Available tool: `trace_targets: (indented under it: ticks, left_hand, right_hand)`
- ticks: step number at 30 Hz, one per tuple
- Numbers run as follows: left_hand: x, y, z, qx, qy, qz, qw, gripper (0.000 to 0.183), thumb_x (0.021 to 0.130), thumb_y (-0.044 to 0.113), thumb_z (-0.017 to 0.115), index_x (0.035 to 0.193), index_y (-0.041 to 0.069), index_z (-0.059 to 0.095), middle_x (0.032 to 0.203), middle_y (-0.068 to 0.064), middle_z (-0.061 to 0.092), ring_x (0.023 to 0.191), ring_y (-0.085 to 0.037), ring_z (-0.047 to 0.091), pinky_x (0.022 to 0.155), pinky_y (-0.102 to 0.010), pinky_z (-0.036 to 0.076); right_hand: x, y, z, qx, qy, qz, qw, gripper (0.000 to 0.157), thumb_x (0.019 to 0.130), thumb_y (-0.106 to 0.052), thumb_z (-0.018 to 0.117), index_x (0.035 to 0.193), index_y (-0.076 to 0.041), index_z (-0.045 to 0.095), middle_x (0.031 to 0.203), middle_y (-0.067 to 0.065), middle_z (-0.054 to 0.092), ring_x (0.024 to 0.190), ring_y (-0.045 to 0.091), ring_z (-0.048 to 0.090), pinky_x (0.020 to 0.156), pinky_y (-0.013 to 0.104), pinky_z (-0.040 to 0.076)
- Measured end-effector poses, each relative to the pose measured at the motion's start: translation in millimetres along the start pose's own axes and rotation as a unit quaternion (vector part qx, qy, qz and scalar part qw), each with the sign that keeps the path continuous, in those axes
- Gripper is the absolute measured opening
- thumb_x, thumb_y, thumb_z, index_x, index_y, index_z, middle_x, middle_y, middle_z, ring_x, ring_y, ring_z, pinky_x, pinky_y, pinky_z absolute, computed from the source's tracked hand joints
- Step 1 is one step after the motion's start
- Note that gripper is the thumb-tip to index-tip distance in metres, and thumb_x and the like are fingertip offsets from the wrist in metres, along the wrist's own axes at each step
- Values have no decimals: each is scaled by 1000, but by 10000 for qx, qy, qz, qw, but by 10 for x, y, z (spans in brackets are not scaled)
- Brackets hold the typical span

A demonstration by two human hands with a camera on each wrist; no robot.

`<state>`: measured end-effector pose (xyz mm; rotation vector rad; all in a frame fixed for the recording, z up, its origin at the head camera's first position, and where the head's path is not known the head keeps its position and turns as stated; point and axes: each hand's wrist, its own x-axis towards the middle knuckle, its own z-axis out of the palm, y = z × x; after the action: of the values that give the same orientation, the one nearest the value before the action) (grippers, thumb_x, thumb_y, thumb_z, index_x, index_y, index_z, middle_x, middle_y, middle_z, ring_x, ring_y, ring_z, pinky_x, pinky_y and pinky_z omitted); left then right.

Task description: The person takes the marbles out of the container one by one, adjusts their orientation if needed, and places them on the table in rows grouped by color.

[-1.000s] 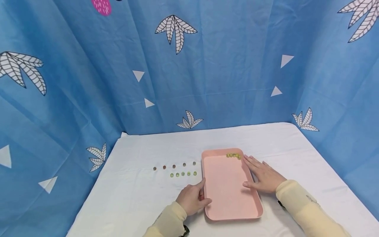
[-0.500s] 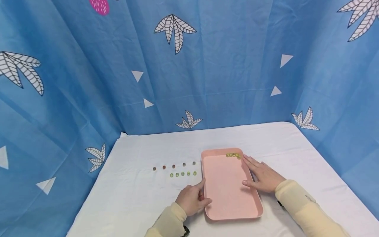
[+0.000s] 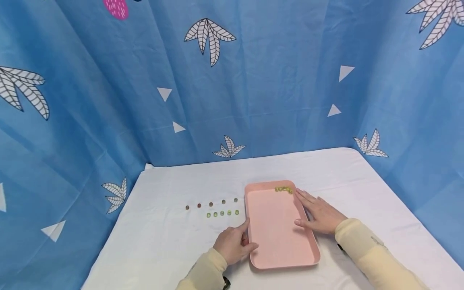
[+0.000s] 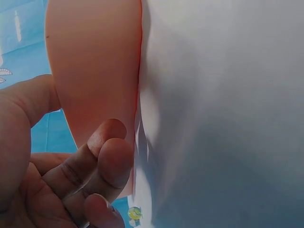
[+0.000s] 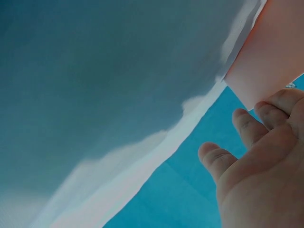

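Note:
A shallow pink tray [image 3: 275, 229] lies on the white table in the head view. At its left side my left hand [image 3: 232, 245] grips the wall, thumb over the rim and fingers against the outside. The left wrist view shows the fingers [image 4: 114, 164] bent against that wall. My right hand [image 3: 320, 213] rests along the tray's right side with straight fingers, its thumb over the rim. Several small yellow-green marbles [image 3: 284, 189] sit inside the tray's far right corner. To the tray's left lie a row of green marbles [image 3: 222, 213] and, behind it, a row of darker ones [image 3: 211, 204].
A white cloth [image 3: 163, 249] covers the table. Blue curtains [image 3: 290, 100] with printed leaves and triangles hang behind it and on both sides. One marble [image 4: 135, 213] shows below the fingers in the left wrist view.
The head view has shifted slightly, so the whole scene sits a little further left. Both hands keep their places on the tray, and the marbles stay as they were.

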<state>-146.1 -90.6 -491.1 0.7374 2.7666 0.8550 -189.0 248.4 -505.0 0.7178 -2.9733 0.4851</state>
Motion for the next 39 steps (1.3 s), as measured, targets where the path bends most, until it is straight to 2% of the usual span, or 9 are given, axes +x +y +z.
trace_targets:
  ticks: [4,12,18,21,24,28,32,39]
  left_hand:
    - [-14,-2,2,17,2,-26,10000,79,83,42,73,144,2,42,61,18,48,48,1,42,50,-18,38]
    - [-3,-36,-50,201,142,164,9996,77,83,41,74,142,1,44,63,16,51,50,1,43,50,-18,38]
    - [30,5,-144,676,338,214,9969,71,82,44,74,136,3,52,89,4,63,74,-5,55,67,-24,47]
    - [37,29,-191,910,466,217,9945,65,82,45,74,131,5,57,109,-7,65,96,-15,61,82,-33,50]
    - [62,39,-256,1001,545,198,9933,61,83,43,73,130,6,59,116,-10,62,100,-20,60,85,-37,50]
    - [159,58,-356,1115,562,154,9920,60,85,44,71,131,8,58,118,-7,59,104,-20,57,87,-36,49]
    - [282,124,-447,1260,581,223,9901,63,86,44,70,135,8,55,127,-9,57,117,-24,53,96,-38,46]
    - [560,296,-514,1428,335,158,9891,72,85,47,70,143,12,46,140,-9,48,128,-25,46,102,-39,41]
  right_hand:
    - [8,-8,1,24,-37,15,10000,97,83,-70,55,152,-8,26,156,11,26,138,33,33,106,60,28]
    - [38,-18,-5,21,-47,10,10000,97,84,-71,53,152,-8,25,157,10,25,139,32,32,106,59,27]
    - [55,-39,-44,95,-15,-15,10000,96,85,-69,54,152,-7,26,157,10,25,138,33,32,106,60,27]
    - [35,-45,-41,129,-22,-18,9999,95,85,-68,55,152,-7,27,156,10,25,138,33,34,106,60,27]
    - [16,-54,-30,120,-36,-14,9999,95,85,-68,54,151,-7,27,157,10,25,137,33,34,106,60,27]
    - [11,-45,-12,78,-71,21,9999,95,85,-70,52,152,-8,27,157,9,25,138,33,34,106,59,28]
    - [12,-40,-7,76,-42,13,10000,94,85,-70,52,152,-8,27,157,9,25,137,33,34,106,59,28]
    - [27,-25,8,40,12,-25,10000,94,85,-69,53,152,-8,27,156,10,26,137,33,34,105,59,29]
